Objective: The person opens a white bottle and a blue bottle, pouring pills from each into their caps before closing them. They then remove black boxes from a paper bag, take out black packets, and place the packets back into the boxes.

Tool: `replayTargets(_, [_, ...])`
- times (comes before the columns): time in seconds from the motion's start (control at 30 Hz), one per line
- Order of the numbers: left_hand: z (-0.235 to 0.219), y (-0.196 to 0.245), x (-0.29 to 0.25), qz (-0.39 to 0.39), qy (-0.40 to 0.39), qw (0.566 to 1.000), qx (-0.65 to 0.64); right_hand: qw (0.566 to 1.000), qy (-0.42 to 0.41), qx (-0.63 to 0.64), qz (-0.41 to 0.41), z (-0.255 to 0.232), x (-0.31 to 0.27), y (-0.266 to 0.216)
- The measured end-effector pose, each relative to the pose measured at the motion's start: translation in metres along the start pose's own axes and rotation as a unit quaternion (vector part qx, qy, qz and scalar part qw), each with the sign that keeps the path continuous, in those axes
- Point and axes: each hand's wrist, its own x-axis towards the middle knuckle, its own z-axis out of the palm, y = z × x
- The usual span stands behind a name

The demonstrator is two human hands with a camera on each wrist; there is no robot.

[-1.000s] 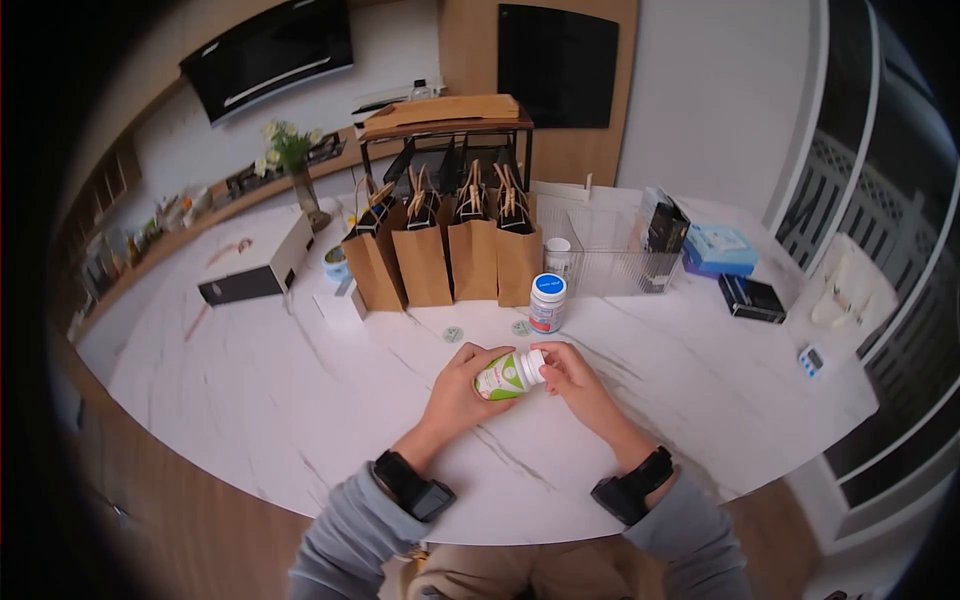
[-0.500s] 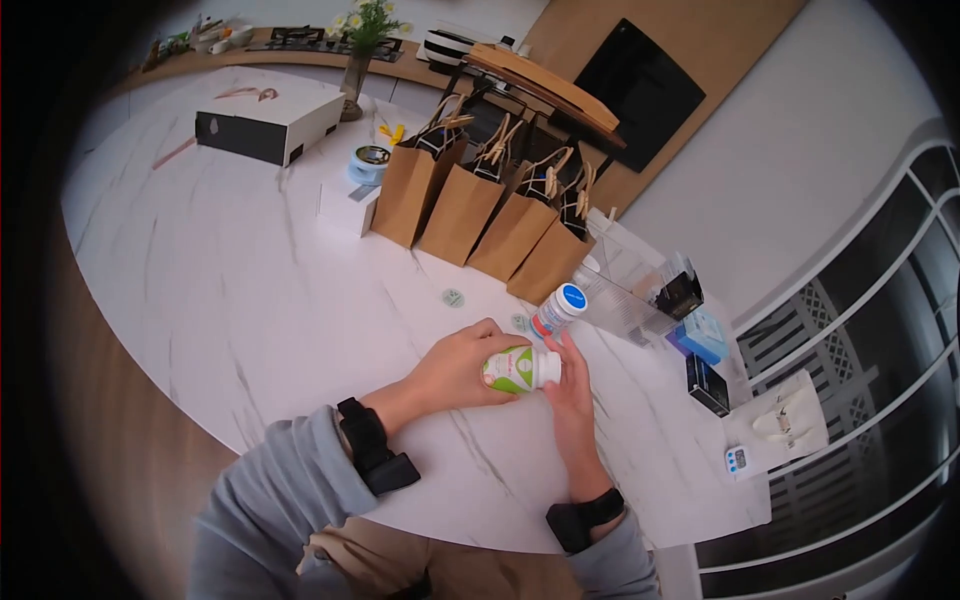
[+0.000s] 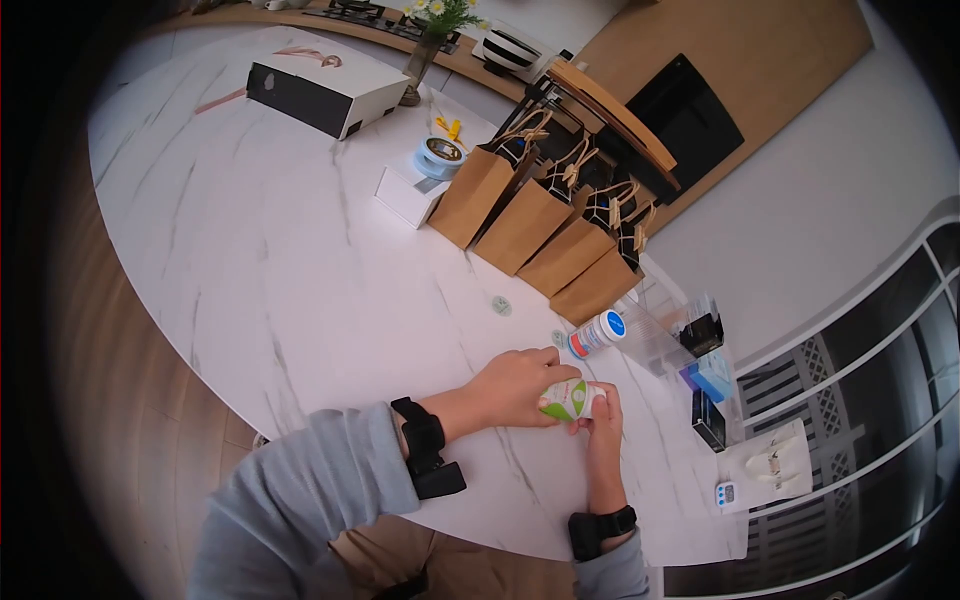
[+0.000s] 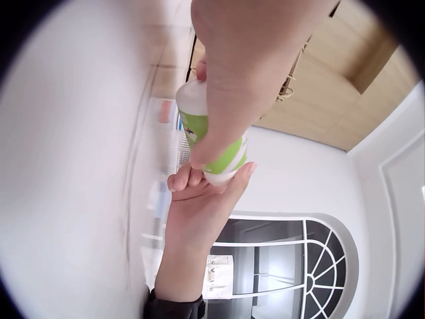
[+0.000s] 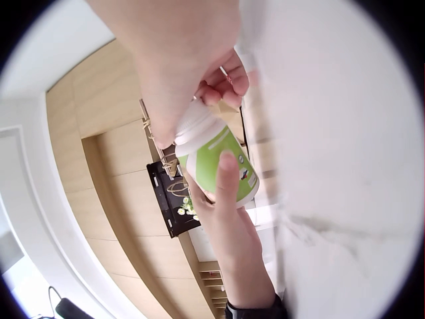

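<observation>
A white supplement bottle with a green and white label is held on its side over the marble-patterned table. My left hand grips its body, the thumb lying along the label in the right wrist view. At the other end is my right hand, thumb and curled fingers around the ribbed white cap. The right palm faces the cap in the left wrist view. Just beyond both hands stands a white bottle with a blue lid, beside a small round green sticker.
A row of brown paper bags stands behind the bottles. Another round sticker lies left of them. To the right are a clear plastic organizer, a blue box, a black box and a small timer.
The head view has tilted and swung, shifting the scene. My right fingers, spread beside the cap half a second ago, are now around it. My left hand keeps hold of the bottle.
</observation>
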Motion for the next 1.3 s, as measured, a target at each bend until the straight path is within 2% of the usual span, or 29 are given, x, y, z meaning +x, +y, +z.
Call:
replayTargets(0.1, [0.006,-0.006,-0.001,0.015,0.043,0.998,0.048,0.998,0.047,0.031,-0.04,0.008,-0.002,-0.006])
replayTargets(0.17, [0.007,-0.009,-0.002,-0.058,0.043,0.996,0.042,0.997,0.031,0.034,-0.055,0.008,0.0,-0.006])
replayTargets(0.2, [0.007,-0.01,-0.002,-0.059,0.045,0.996,0.043,0.997,0.017,0.039,-0.07,0.008,0.001,-0.006])
replayTargets(0.27, [0.006,-0.009,-0.001,-0.123,0.039,0.991,0.023,0.995,-0.005,0.055,-0.079,0.013,-0.001,-0.009])
replayTargets(0.37, [0.005,-0.01,-0.001,-0.162,0.037,0.985,0.038,0.994,-0.036,0.071,-0.079,0.017,-0.003,-0.011])
replayTargets(0.5, [0.011,-0.015,-0.003,-0.156,0.079,0.983,0.053,0.995,-0.075,0.065,-0.03,0.013,-0.002,-0.002])
replayTargets(0.57, [0.012,-0.016,-0.005,-0.133,0.123,0.976,0.122,0.994,-0.09,0.064,-0.014,0.013,-0.003,-0.002])
replayTargets(0.8, [0.02,-0.029,-0.006,-0.196,0.138,0.957,0.163,0.995,-0.098,0.021,0.026,0.014,-0.002,0.001])
replayTargets(0.87, [0.029,-0.039,-0.008,-0.186,0.125,0.94,0.258,0.994,-0.104,0.021,0.033,0.013,-0.002,0.002])
replayTargets(1.0, [0.028,-0.035,-0.006,-0.189,0.111,0.937,0.27,0.992,-0.116,0.014,0.042,0.014,-0.001,0.0])
replayTargets(1.07, [0.018,-0.028,-0.003,-0.23,0.054,0.946,0.224,0.991,-0.126,-0.008,0.041,0.014,0.0,0.002])
replayTargets(1.17, [0.01,-0.019,-0.002,-0.232,0.1,0.948,0.193,0.984,-0.158,-0.055,0.056,0.017,0.001,0.0])
replayTargets(1.3, [0.021,-0.031,-0.003,-0.202,0.105,0.955,0.189,0.958,-0.227,-0.154,0.088,0.026,0.014,-0.006])
